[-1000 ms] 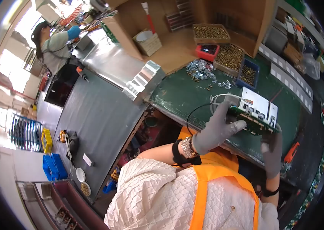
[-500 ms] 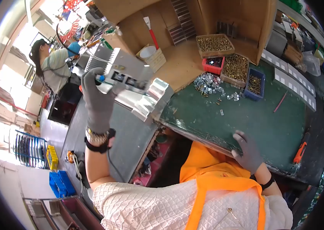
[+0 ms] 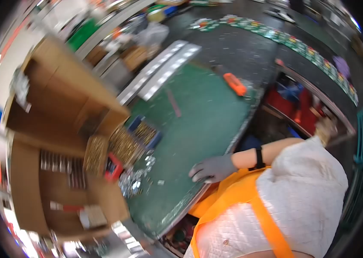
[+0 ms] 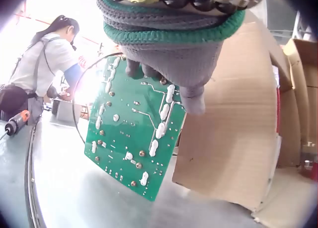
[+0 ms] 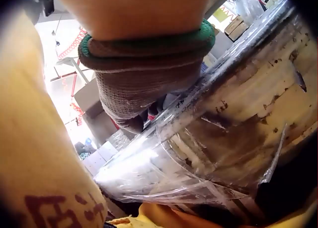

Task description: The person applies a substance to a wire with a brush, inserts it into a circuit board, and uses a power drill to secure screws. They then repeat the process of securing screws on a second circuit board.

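Observation:
In the left wrist view my gloved left hand (image 4: pixel 171 64) grips the upper part of a green circuit board (image 4: pixel 126 133). The board hangs tilted over a shiny metal worktop (image 4: pixel 64 188), its soldered underside facing the camera. A dark cable curves along its left side. The head view does not include this hand. My right hand (image 3: pixel 212 169), also gloved, rests at the front edge of the green work mat (image 3: pixel 194 129) with fingers loosely extended and nothing in them. In the right wrist view its fingertips partly disappear behind the tape-covered table edge (image 5: pixel 198 98).
An open cardboard box (image 3: pixel 27 185) stands on the left. Beside it are brass parts (image 3: pixel 123 144) in trays, a red bin (image 3: pixel 113 167) and loose metal clips (image 3: pixel 132 180). An orange-handled tool (image 3: pixel 234 84) lies at the mat's far corner. Another person (image 4: pixel 47 64) works beyond the worktop.
The left hand has carried the board from the green mat leftward to the metal worktop, out of head view. The right hand let go of it and came to the mat's edge. The head view has swung right.

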Tool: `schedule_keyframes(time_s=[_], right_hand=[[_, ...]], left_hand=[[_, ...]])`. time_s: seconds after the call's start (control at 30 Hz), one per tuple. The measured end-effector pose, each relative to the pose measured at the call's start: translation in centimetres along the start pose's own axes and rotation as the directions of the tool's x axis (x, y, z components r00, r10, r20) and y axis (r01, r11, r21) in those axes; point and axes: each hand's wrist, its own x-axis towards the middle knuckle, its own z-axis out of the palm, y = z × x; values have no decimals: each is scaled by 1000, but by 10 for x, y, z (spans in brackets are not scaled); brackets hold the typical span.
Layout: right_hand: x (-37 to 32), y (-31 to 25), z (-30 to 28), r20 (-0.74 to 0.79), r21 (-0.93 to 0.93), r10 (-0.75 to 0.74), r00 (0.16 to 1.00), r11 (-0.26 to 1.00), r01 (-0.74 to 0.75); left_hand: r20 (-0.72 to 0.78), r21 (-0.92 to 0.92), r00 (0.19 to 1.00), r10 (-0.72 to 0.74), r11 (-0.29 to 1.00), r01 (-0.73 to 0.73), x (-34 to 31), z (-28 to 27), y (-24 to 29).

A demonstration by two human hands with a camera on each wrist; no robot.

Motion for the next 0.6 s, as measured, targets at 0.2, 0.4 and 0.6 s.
schedule_keyframes(time_s=[0.2,0.4,0.6], right_hand=[[-27,-8,-68,-402,-75,-17,915,997,-14],[-96,44,-217,-682,-236,158,714,877,-419],[-158,241,-368,-579,-289,640,505,418,-861]], left_hand=[[90,-214,939,332,927,-307,99,29,114],[233,-419,853,467,840,-345,-16,-103,325],[-41,-522,742,670,619,-587,-177,-153,447]])
